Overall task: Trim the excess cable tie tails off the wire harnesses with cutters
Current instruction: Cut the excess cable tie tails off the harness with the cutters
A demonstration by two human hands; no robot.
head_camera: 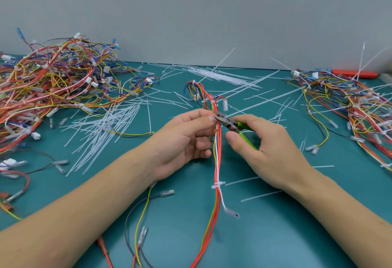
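Observation:
A wire harness [216, 168] of orange, yellow and white wires runs down the middle of the green table. My left hand [186, 138] pinches it just below its upper bend. My right hand [265, 142] holds green-handled cutters [231, 124], whose metal jaws point left and touch the harness right at my left fingertips. Lower on the same harness sits a white cable tie [217, 185] with a short stub. Another tie [204, 100] wraps the bundle above my hands.
A big tangled heap of harnesses [46, 85] fills the left side. A second heap [352, 106] lies at the right, with long tie tails sticking up. Loose white cable ties [106, 127] and cut tails are scattered across the mat. An orange tool [354, 73] lies at the far right.

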